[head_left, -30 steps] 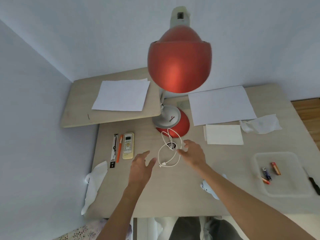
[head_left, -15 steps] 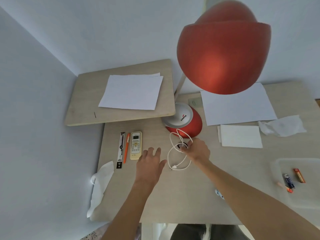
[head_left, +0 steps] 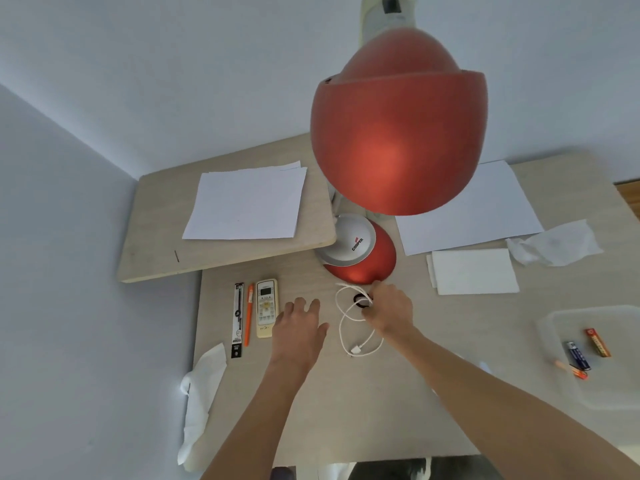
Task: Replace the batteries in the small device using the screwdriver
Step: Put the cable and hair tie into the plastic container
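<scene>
The small device, a cream remote control, lies face up on the desk left of centre. An orange pen-like tool and a long black package lie beside it on the left. My left hand hovers palm down just right of the remote, holding nothing, fingers slightly apart. My right hand is curled onto a coiled white cable by a small black ring. A red battery and a blue battery lie in a clear tray at the right.
A red desk lamp hangs its shade over the desk, its base just behind my right hand. Paper sheets rest on a raised board, with more paper and crumpled tissue at the right. A white tissue hangs off the desk's left edge.
My right hand has moved forward onto the cable by the black ring and closed there. My left hand has slid forward and left toward the remote. The view has shifted.
</scene>
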`<state>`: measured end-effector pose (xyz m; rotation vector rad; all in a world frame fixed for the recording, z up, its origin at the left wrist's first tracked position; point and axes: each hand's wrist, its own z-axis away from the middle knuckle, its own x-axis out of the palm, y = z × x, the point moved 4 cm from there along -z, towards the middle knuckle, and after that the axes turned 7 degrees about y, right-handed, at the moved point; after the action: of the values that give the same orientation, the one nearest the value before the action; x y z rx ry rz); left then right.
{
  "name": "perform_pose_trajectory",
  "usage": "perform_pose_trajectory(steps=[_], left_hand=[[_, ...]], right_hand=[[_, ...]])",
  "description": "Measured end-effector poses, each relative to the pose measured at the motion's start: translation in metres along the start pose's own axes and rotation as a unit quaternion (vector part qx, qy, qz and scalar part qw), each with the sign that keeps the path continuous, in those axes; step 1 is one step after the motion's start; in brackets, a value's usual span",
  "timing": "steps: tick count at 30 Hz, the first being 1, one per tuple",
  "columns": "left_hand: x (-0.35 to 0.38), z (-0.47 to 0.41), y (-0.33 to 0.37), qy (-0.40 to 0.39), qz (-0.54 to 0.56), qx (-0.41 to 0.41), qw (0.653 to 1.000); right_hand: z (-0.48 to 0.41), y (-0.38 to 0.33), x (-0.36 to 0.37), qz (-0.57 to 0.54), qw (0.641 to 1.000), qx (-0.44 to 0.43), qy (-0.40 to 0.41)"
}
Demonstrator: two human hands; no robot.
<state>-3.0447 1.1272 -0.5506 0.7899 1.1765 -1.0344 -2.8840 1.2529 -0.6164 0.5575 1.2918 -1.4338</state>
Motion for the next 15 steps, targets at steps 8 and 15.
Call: perform_pose_trajectory(steps=[8, 15], left_hand=[[0.001, -0.016, -0.004, -0.001, -0.019, 0.019, 1.0], [0.01, -0.032, 0.012, -0.018, -0.026, 0.051, 0.998]], right_hand=[[0.013, 0.04, -0.019, -0.262, 0.96, 0.097, -0.017], [0.059, 0.064, -0.075, -0.477, 0.858, 0.187, -0.039]])
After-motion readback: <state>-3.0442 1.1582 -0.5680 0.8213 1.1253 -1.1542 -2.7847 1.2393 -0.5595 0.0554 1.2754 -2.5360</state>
